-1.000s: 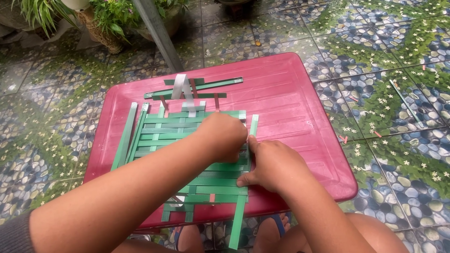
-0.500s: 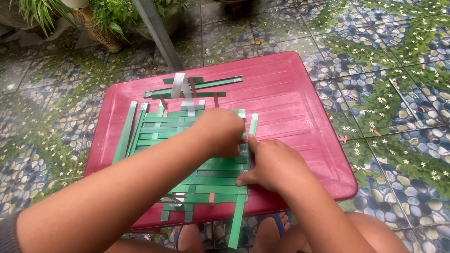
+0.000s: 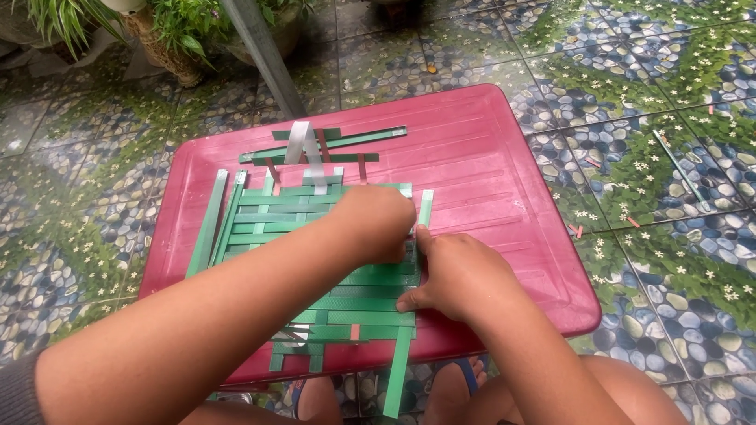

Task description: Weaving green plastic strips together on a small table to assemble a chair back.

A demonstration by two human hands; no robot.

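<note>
Head view looks down on a woven mat of flat green strips, interlaced over and under in a loose square lattice. It lies on a low red plastic counter with rounded corners and a faintly ribbed, scuffed top. The left hand rests knuckles-up on the mat's right part, its fingers curled down against the strips; whether its grip pinches one I cannot tell. The right hand lies just beside it, touching it, palm down at the mat's right edge, thumb pressed flat on the weave and forefinger stretched along an upright green strip. Its grip is not closed on anything. Loose strip ends stick out all round the lattice. A pale silvery strip and thin brownish ones cross near the far edge. Glossy pebble-patterned floor tiles surround the counter, and potted plants stand beyond it.
</note>
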